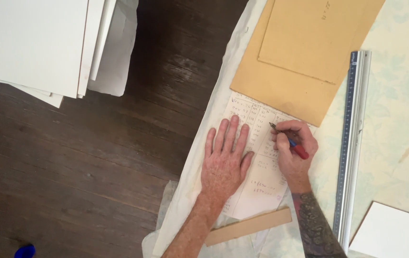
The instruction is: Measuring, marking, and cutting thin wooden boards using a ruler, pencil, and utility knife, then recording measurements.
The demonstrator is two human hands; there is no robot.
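A left hand point(223, 160) lies flat and open on a white gridded paper sheet point(257, 162), most cells filled; the right hand point(294, 145) grips a red-capped pen point(288, 140), writing near 1 far cell.

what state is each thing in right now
left hand: flat, palm down on the sheet
right hand: gripping the pen
pen: tilted, tip on the sheet
sheet: flat, written on
ruler: lying flat, untouched
brown boards: stacked flat
wood strip: lying flat

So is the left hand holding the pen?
No, the left hand lies flat on the sheet of paper, while the right hand grips the pen.
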